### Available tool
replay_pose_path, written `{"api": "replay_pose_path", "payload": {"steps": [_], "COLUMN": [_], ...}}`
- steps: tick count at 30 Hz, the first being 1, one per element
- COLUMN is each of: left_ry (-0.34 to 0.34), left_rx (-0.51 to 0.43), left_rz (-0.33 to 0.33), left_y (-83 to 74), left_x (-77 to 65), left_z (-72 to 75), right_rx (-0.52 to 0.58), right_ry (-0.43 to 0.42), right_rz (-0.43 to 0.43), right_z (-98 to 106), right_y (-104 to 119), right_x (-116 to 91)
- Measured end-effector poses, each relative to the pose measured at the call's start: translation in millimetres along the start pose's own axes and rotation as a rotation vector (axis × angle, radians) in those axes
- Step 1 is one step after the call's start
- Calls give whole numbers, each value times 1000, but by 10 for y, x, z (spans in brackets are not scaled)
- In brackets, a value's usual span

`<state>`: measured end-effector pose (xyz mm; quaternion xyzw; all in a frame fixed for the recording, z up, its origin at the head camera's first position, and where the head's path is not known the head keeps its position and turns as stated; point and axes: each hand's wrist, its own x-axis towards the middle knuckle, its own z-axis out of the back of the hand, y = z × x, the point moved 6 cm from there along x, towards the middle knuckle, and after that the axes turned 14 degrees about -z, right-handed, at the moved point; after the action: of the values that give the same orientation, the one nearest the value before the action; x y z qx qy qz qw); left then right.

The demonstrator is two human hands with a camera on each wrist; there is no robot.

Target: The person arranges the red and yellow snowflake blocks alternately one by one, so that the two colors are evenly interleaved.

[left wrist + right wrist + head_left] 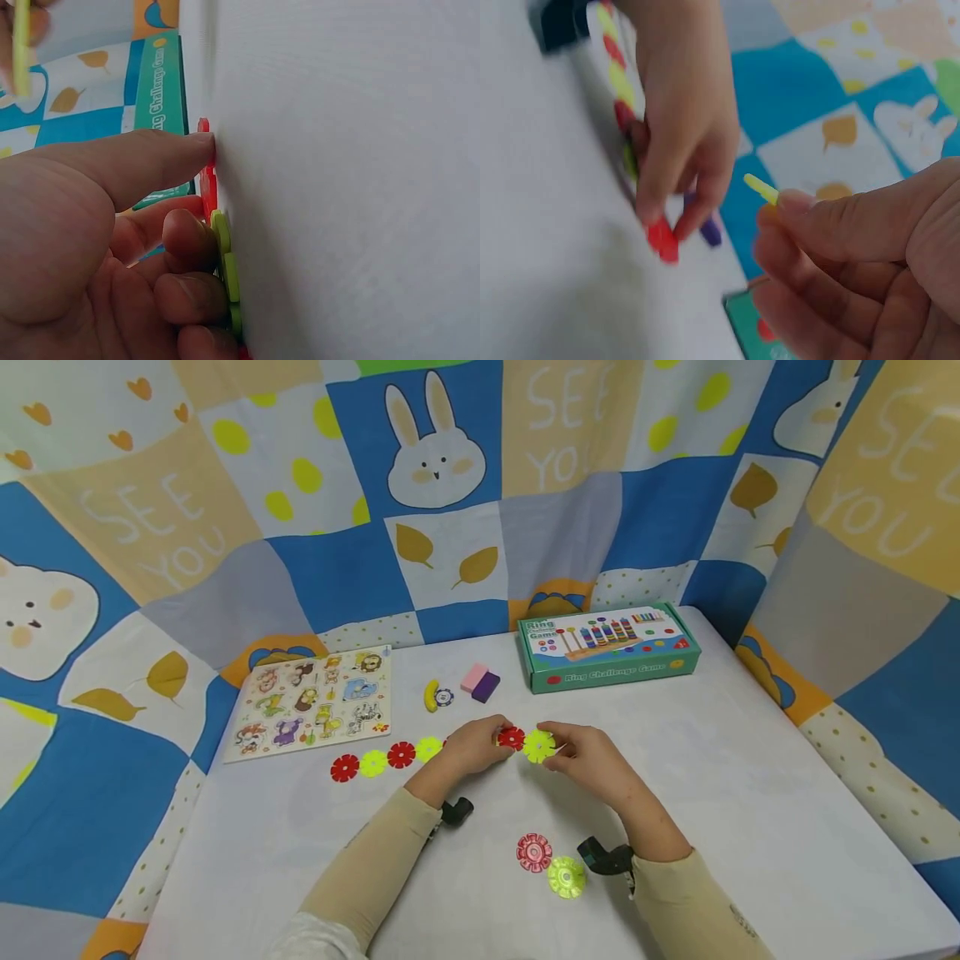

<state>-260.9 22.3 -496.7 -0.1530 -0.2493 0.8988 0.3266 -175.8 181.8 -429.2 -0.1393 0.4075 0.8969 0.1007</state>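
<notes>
Between its thumb and fingers, my left hand [476,747] pinches a red notched disc [512,738] at the right end of a row on the table. A yellow-green notched disc [538,746] is in my right hand [594,763], pinched by the edge; in the right wrist view this disc [761,189] is seen nearly edge-on, raised off the table. The row runs left with alternating colours: a red disc [345,768], a yellow-green disc [372,763] and several more, partly hidden behind my left hand. Left-hand fingers lie against a yellow-green disc [228,262] in the left wrist view.
A loose red disc [534,852] and a yellow-green disc [566,877] lie near my right wrist. Behind are an animal puzzle board [307,703], a banana piece [431,696], a round chip [444,697], pink [474,677] and purple [486,687] blocks, and a green game box [611,647].
</notes>
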Motion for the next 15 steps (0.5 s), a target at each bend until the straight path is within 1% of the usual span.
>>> {"api": "replay_pose_path", "payload": {"steps": [3, 6, 10, 13, 15], "left_ry": [1, 6, 15, 16, 16], "left_rx": [0, -3, -11, -16, -17], "left_rz": [-2, -3, -4, 1, 2], "left_y": [0, -7, -21, -24, -21], "left_x": [7, 4, -8, -12, -7], "left_z": [-7, -8, 3, 11, 6], "right_rx": [-32, -33, -26, -38, -50], "right_ry": [-38, -61, -45, -33, -49], "right_rz": [-34, -76, -110, -96, -77], "right_z": [77, 95, 2, -94, -126], "right_y": [-105, -231, -378, -442, -461], "right_x": [202, 406, 629, 734, 771]}}
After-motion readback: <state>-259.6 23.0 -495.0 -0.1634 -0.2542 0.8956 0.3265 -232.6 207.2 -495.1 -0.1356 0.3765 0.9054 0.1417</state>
